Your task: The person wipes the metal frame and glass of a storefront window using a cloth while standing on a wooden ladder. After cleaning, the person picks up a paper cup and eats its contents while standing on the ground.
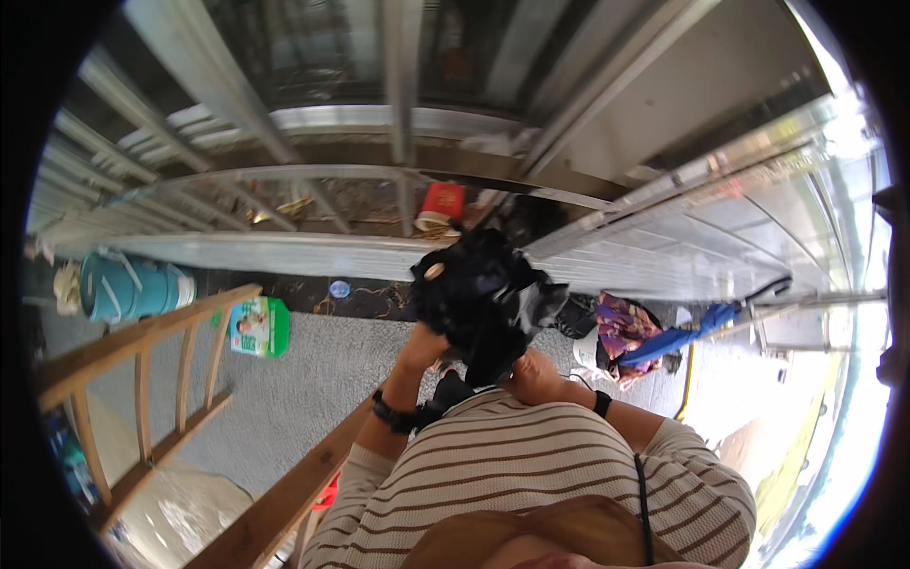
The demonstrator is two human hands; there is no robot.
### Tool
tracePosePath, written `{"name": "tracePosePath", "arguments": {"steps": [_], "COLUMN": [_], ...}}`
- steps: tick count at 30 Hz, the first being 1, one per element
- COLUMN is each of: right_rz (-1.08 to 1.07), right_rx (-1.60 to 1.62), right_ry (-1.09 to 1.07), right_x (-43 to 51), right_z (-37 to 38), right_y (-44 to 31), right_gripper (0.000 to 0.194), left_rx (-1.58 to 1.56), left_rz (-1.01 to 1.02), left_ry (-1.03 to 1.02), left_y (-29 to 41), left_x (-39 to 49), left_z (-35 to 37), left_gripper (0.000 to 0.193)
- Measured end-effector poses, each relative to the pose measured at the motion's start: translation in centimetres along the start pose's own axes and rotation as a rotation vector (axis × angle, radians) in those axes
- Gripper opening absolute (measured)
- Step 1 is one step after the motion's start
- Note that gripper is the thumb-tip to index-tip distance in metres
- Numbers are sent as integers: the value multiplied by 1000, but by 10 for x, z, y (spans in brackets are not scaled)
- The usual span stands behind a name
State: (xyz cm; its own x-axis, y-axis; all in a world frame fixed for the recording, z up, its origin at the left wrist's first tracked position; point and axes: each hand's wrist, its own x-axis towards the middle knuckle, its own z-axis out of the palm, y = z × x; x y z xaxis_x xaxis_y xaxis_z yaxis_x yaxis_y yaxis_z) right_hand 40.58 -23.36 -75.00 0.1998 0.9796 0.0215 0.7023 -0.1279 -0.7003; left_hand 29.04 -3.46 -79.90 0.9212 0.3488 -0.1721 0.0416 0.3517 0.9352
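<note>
In front of my chest I hold up a crumpled black bundle [476, 299]. It looks like cloth or thin plastic, partly blurred, with a greyish patch on its right side and a small tan spot near its upper left. My left hand [429, 347] grips it from the lower left, the fingers mostly hidden behind the black folds. At the lower right edge, my right hand [537, 377] is curled around the material. Beyond the bundle, a red paper cup [442, 204] sits on a ledge behind metal bars.
Wooden ladders [142, 398] stand on my left, with a teal bucket [131, 284] and a green-and-white container [259, 327] past them. To the right, patterned cloth [625, 323] and a blue folded umbrella [675, 338] lie over a white bucket [590, 352]. A metal-barred window [402, 85] rises ahead.
</note>
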Motion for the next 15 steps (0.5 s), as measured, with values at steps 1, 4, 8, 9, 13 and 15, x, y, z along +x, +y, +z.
{"name": "tracePosePath", "arguments": {"steps": [1,4,8,9,13,15], "right_rz": [-24,19,-146,-52,153,236], "right_rx": [6,244,841,1053,1000,1042], "right_ry": [-2,117,52,-67,187,284], "right_x": [-1,-3,-2,-4,-30,-54], "right_z": [-4,-30,-59,-62,-71,-85], "right_y": [-2,-16,-16,-13,14,35], "right_gripper": [76,77,72,70,66,56], "left_rx": [119,61,118,144,342,535], "left_rz": [27,-95,-149,-155,-85,-21], "left_ry": [30,86,149,183,282,237], "left_y": [-2,0,14,17,23,21], "left_x": [-10,-27,-23,-18,2,9], "left_z": [3,10,27,34,78,107], "left_gripper": [56,58,59,60,62,62]}}
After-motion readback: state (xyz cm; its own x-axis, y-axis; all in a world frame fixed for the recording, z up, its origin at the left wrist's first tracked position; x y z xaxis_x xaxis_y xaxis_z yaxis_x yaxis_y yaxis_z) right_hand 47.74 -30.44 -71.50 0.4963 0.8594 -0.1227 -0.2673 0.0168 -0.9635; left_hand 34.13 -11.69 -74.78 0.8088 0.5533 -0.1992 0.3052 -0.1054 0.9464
